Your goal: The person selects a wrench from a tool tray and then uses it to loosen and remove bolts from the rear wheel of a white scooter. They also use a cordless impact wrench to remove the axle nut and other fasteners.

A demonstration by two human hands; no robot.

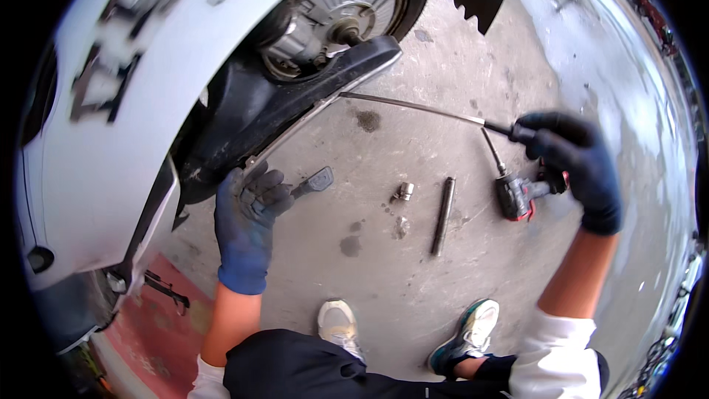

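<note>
Risk: the rod [413, 106], gripped in the right hand [572, 159], may slip off the panel [295, 103] that the left hand [247, 214] fingers clutch.

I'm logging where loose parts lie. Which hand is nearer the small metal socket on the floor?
Left. The left hand grips the scooter's lower edge just left of the socket; the right hand holds a long rod's handle farther off, beyond the red power tool.

Even daylight, soft shadows, glare top right; fisheye bends edges (black corners), slight blur w/ motion.
</note>
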